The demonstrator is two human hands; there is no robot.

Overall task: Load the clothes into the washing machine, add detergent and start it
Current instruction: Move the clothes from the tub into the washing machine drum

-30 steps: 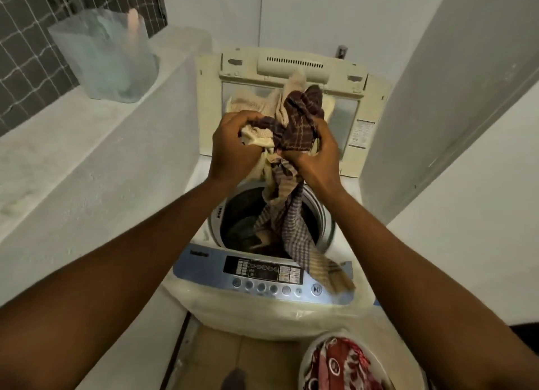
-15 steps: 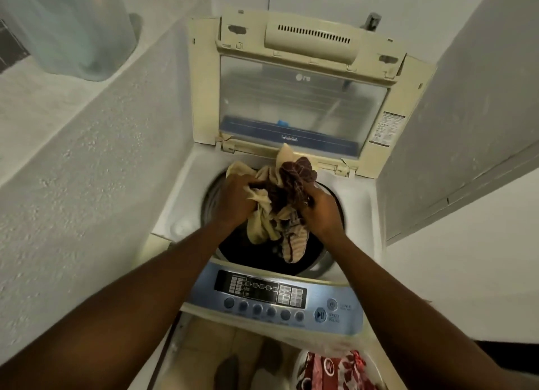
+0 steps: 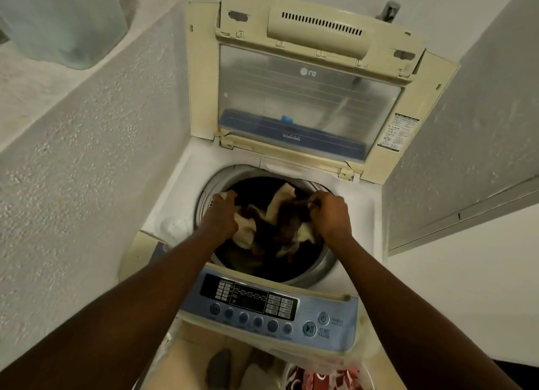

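A top-loading washing machine (image 3: 357, 211) stands below me with its cream lid (image 3: 309, 77) raised upright. Both hands reach into the round drum opening. My left hand (image 3: 223, 217) grips the cream edge of a bundled cream and dark brown checked cloth (image 3: 277, 214), and my right hand (image 3: 331, 214) grips its other side. The cloth sits low inside the dark drum, between the two hands. The blue control panel (image 3: 335, 308) with buttons and a start/pause key runs along the machine's near edge.
A rough white wall and ledge (image 3: 87, 127) rise at the left, with a translucent plastic container (image 3: 58, 21) on top. A white wall panel (image 3: 466, 127) closes the right side. A container of red patterned clothes (image 3: 320, 379) sits at the bottom. A tap (image 3: 388, 10) is behind the lid.
Both hands have lowered the cloth from chest height in front of the lid down into the drum. The hanging tail of cloth has gone inside. The view has tilted downward.
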